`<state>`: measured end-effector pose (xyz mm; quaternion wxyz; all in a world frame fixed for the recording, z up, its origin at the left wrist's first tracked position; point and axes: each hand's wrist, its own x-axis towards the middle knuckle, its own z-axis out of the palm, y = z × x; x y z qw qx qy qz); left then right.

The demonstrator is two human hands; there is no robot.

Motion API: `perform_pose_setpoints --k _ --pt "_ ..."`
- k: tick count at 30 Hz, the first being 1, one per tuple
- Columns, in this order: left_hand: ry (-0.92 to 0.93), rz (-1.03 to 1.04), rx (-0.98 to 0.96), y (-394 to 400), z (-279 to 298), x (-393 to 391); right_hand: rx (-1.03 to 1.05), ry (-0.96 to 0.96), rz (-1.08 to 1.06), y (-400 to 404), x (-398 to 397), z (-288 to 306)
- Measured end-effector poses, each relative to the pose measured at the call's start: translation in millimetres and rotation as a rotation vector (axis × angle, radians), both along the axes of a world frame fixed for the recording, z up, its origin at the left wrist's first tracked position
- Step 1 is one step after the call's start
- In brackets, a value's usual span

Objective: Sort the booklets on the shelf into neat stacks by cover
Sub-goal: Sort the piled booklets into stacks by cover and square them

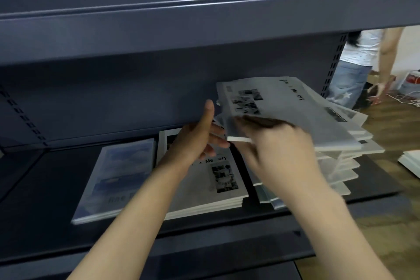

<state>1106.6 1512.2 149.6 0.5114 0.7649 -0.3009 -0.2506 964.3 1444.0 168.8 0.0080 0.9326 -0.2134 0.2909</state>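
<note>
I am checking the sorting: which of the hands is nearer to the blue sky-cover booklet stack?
Left. The left hand hovers just right of and above the blue stack. The right hand is farther right, holding a white booklet.

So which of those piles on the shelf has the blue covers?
The low stack of blue sky-cover booklets, farthest left. The middle stack and the tall messy pile on the right show white covers with black-and-white photos.

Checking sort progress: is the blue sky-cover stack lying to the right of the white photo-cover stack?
No, the blue sky-cover stack lies left of the white photo-cover stack on the shelf.
</note>
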Motion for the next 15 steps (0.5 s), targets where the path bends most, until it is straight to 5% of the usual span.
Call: perform_pose_setpoints --k 5,10,15 --pt "0.457 -0.146 -0.282 23 18 7 -0.007 -0.209 0.185 47 20 -10" --pt "0.374 -0.094 -0.146 65 3 32 0.095 0.006 0.343 68 32 -20" --pt "0.29 0.046 -0.303 100 -14 44 0.242 0.229 0.523 62 35 -11"
